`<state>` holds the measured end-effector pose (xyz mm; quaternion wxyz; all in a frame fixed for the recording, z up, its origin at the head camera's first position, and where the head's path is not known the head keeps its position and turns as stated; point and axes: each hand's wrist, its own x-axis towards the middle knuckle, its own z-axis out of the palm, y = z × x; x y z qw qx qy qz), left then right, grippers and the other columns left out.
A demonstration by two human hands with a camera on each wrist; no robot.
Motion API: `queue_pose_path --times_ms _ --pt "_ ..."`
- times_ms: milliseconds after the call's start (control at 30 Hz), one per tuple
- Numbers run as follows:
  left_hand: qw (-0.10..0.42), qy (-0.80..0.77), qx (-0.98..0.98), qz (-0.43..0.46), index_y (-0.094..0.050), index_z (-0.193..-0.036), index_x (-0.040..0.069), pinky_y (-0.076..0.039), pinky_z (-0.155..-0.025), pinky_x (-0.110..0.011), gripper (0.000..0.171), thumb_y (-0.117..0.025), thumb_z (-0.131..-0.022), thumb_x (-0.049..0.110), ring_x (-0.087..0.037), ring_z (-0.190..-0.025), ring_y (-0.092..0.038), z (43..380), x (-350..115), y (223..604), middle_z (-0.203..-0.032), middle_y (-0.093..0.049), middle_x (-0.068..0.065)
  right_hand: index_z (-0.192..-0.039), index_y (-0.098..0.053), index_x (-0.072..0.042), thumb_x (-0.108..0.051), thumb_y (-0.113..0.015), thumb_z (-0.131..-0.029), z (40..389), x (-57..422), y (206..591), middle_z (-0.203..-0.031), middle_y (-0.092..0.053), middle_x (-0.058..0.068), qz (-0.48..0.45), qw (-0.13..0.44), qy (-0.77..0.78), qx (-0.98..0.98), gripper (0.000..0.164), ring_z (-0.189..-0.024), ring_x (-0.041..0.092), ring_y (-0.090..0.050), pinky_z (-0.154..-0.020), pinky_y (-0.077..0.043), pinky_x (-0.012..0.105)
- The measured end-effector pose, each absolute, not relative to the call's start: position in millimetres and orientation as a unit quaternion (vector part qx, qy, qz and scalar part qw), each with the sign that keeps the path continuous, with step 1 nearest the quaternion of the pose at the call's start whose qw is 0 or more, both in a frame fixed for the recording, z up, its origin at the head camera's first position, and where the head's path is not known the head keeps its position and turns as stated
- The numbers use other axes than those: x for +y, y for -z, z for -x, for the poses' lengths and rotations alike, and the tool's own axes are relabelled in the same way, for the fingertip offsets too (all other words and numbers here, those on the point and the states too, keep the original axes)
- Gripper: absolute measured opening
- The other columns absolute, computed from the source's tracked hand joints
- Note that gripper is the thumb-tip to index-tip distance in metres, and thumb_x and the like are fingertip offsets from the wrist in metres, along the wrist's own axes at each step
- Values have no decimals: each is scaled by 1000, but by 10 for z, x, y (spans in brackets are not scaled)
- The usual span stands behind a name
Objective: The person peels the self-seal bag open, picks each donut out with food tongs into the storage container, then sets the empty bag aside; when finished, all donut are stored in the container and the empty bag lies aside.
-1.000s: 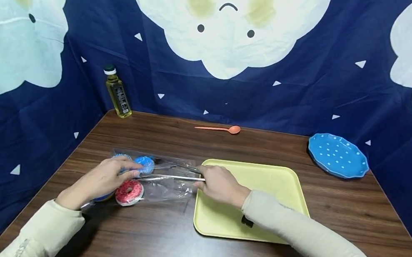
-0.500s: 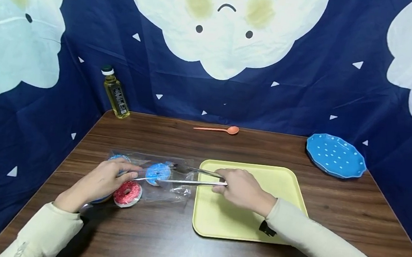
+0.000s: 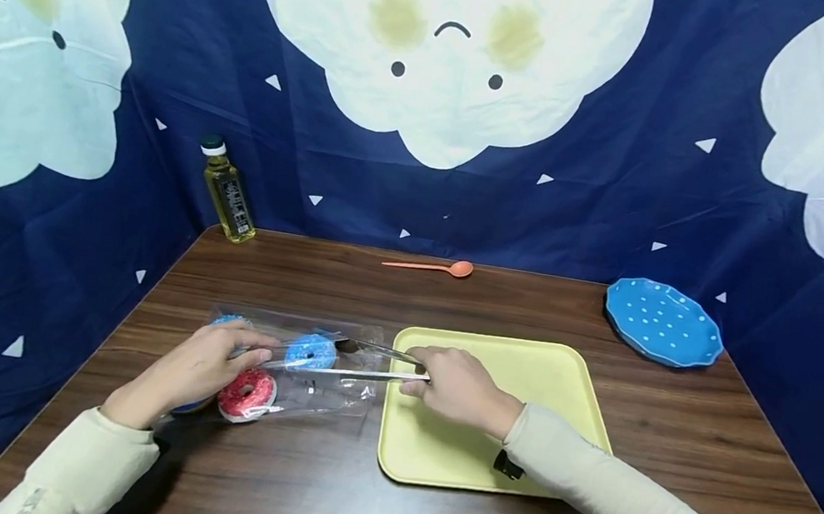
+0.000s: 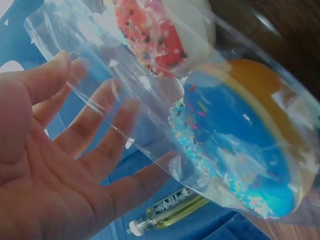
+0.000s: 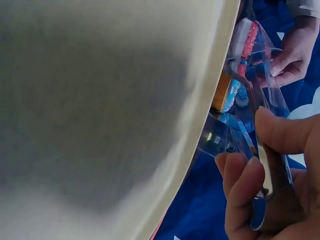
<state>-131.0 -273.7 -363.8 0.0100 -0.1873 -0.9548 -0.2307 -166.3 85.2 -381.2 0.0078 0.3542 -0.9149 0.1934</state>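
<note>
In the head view, a clear plastic bag (image 3: 344,405) lies on the left of the table. My left hand (image 3: 193,364) holds its mouth edge between thumb and forefinger; the left wrist view has the other fingers (image 4: 85,125) spread behind the film. A red-iced donut (image 3: 262,388) and a blue donut (image 3: 324,350) show through the plastic, with other blue donuts partly under my left hand. My right hand (image 3: 462,388) grips metal tongs (image 3: 377,375) by the handle end. Their arms reach left into the bag, overlapping the blue donut; glare on the plastic hides their tips.
A yellow tray (image 3: 522,361) lies under my right hand and forearm. Along the back are an oil bottle (image 3: 229,200), an orange spoon (image 3: 426,267) and a blue dotted plate (image 3: 665,321). A dark blue cloth (image 3: 331,165) hangs behind the table.
My right hand drew the tongs rightward, then shifted a little back left. The blue donut moved right, away from my left hand, inside the bag. My left hand stayed nearly in place.
</note>
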Motion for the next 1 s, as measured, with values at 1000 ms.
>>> queue_pose_path --times_ms 1000 --pt "-3 227 -958 175 -75 -119 10 -39 -100 -67 25 -63 -101 23 -46 -125 -51 1345 -2726 3637 -124 -66 -18 -119 -72 -12 -28 -79 -89 1358 1626 3710 -87 -69 -8 -296 43 -206 -932 35 -69 4 -59 -60 -48 29"
